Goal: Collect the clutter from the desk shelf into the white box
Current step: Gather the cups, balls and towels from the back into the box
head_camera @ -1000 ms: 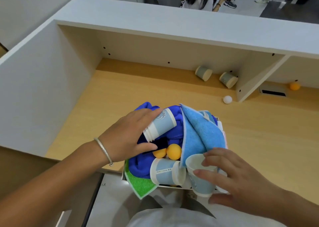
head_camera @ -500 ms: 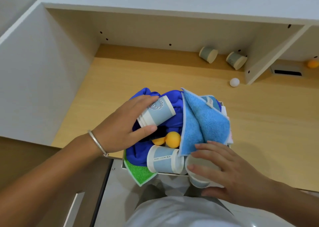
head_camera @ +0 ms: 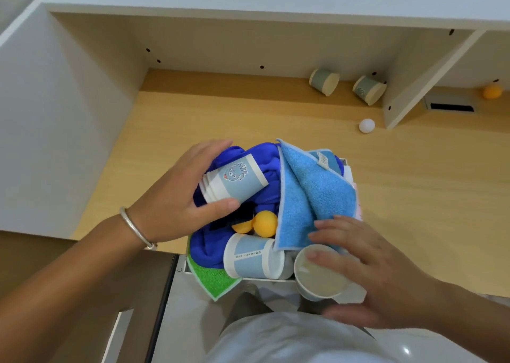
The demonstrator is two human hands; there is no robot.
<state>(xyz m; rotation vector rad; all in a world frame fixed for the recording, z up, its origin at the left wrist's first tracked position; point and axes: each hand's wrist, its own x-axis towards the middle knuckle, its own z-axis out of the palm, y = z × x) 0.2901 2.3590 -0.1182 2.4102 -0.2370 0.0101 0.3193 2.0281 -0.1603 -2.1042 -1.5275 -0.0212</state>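
two cups and white ball beside shelf divider

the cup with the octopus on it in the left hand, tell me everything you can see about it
The octopus cup is a light blue paper cup with white bands and a cartoon octopus with a red mouth printed on its side. It looks like the outermost of several nested cups, since stacked white rims show at one end. It lies tilted on its side over the dark blue cloth piled in the white box. The left hand grips it, fingers over the top and thumb pressed underneath.
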